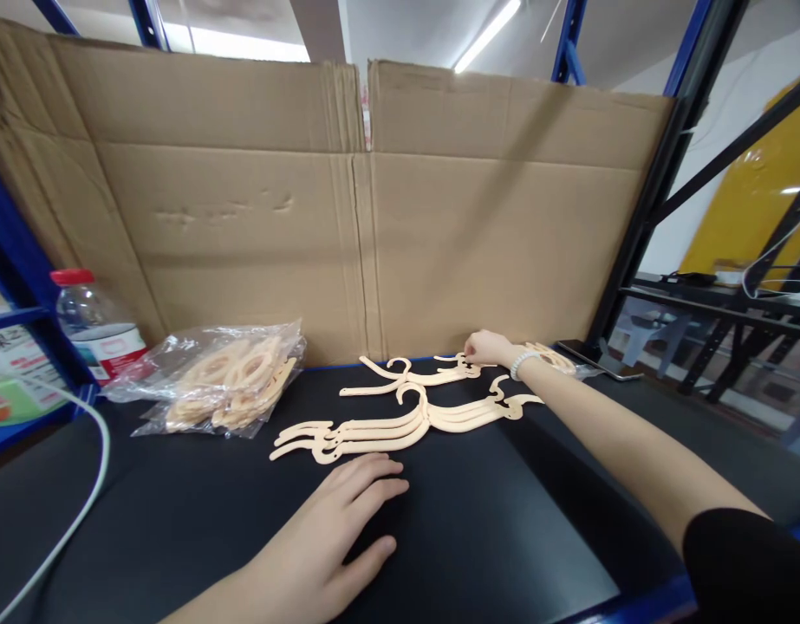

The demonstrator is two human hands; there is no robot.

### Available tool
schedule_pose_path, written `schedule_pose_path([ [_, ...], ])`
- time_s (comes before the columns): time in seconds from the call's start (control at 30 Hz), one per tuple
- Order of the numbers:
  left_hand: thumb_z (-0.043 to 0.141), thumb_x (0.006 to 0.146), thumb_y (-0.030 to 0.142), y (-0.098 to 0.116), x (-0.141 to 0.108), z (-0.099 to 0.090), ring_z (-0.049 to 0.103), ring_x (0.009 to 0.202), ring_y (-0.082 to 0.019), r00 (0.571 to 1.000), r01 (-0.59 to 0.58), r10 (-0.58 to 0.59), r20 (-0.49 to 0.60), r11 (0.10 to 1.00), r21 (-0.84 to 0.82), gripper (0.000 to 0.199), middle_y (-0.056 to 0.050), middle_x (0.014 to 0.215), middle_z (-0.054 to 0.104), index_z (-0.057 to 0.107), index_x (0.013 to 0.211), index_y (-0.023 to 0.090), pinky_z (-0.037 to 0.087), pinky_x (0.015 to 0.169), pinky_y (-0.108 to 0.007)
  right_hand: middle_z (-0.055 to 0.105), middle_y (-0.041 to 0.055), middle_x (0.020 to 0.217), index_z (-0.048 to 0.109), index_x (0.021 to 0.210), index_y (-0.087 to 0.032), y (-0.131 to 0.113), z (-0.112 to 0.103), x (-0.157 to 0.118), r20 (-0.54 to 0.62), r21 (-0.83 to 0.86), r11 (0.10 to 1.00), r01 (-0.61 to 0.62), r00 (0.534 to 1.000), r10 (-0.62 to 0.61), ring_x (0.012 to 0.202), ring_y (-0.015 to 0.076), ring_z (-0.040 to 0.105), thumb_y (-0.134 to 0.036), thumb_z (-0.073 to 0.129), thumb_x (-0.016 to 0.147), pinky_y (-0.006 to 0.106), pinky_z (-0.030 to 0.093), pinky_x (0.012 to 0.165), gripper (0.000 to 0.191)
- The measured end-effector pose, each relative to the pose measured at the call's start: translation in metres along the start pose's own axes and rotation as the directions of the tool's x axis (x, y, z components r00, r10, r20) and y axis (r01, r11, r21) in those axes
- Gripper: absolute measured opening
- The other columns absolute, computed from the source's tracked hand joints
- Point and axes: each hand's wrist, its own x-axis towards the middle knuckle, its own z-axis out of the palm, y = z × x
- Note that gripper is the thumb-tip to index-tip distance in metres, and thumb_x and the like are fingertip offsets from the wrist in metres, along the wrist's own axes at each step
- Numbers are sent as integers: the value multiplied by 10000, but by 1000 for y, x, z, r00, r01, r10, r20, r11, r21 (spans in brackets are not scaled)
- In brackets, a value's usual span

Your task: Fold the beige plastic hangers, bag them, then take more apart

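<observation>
Two beige plastic folding hangers lie spread on the black table. The nearer hanger [380,433] has its hook at the middle and curved arms at both ends. Just in front of it, my left hand [347,520] hovers over or rests on the table, fingers stretched apart and holding nothing. The farther hanger [432,379] lies behind, its left end lacking the curled pieces seen on the nearer one. At its right end my right hand [489,348], wearing a pale bead bracelet, pinches a small part of it; the fingertips are partly hidden.
A clear bag of beige parts [234,381] lies at the left, beside a red-capped bottle [97,325]. More beige parts [552,357] and a dark phone [585,354] lie beyond my right wrist. Cardboard [243,217] walls the back. A white cable [100,468] crosses the left side.
</observation>
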Motion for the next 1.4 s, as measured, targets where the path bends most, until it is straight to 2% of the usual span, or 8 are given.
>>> schedule_pose_path([
  [0.37, 561, 853, 183, 1, 0, -5, 476, 1287, -267, 999, -28, 30, 42, 999, -28, 503, -82, 1388, 523, 468, 1339, 273, 432, 1071, -450, 595, 105, 1198, 590, 1171, -149, -5, 8, -3, -87, -40, 998, -52, 995, 48, 1017, 216, 611, -329, 584, 937, 412, 525, 868, 295],
  [0.67, 562, 837, 151, 5, -1, -3, 479, 1272, -262, 1000, -14, 14, 2, 996, -86, 519, -80, 1366, 539, 463, 1333, 265, 415, 1076, -452, 699, 95, 921, 662, 894, -126, -3, -12, -29, -228, 252, 968, 5, 972, 54, 871, 205, 667, -273, 628, 879, 350, 521, 810, 152],
  [0.9, 540, 875, 192, 2, 6, 0, 585, 1122, -221, 994, 79, -96, -46, 955, -284, 426, -66, 1200, 625, 476, 1290, 262, 460, 1012, -411, 722, 13, 725, 609, 871, -165, -66, -18, -93, -237, 632, 725, 275, 959, -157, 612, 141, 703, -205, 493, 842, 223, 528, 623, 126],
  [1.0, 554, 850, 216, 4, 13, 3, 650, 907, -191, 969, 164, -234, -77, 847, -506, 391, -52, 995, 657, 508, 1239, 222, 546, 838, -351, 666, -14, 654, 569, 773, -174, -98, -18, -122, -211, 835, 421, 355, 912, -351, 510, 118, 654, -212, 528, 827, 206, 492, 536, 78],
  [1.07, 575, 840, 255, 7, 17, 4, 656, 798, -174, 942, 221, -330, -56, 739, -636, 330, -34, 884, 647, 550, 1164, 197, 561, 736, -310, 634, -17, 619, 548, 704, -172, -117, -18, -137, -214, 876, 316, 364, 882, -420, 467, 97, 609, -251, 514, 874, 199, 464, 514, 191],
  [1.23, 643, 809, 362, 9, 20, -1, 628, 608, -150, 881, 332, -472, 19, 590, -736, 219, -24, 670, 646, 606, 747, 155, 532, 597, -266, 626, -21, 664, 586, 847, -177, -146, -14, -157, -281, 878, 232, 419, 843, -459, 510, 91, 582, -275, 553, 902, 195, 453, 532, 117],
  [1.33, 645, 817, 392, 9, 19, -2, 618, 569, -141, 872, 318, -489, 10, 550, -772, 258, -18, 640, 647, 605, 733, 151, 517, 568, -255, 633, -26, 677, 537, 910, -190, -147, -18, -157, -302, 868, 223, 443, 828, -472, 536, 100, 596, -324, 552, 922, 202, 452, 554, 135],
  [1.4, 622, 843, 406, 9, 18, -2, 626, 573, -138, 867, 290, -498, -9, 519, -804, 264, -15, 682, 656, 591, 765, 156, 511, 557, -251, 639, -13, 696, 540, 891, -185, -138, -24, -150, -349, 802, 306, 513, 818, -458, 580, 108, 608, -343, 492, 959, 209, 442, 580, 178],
])
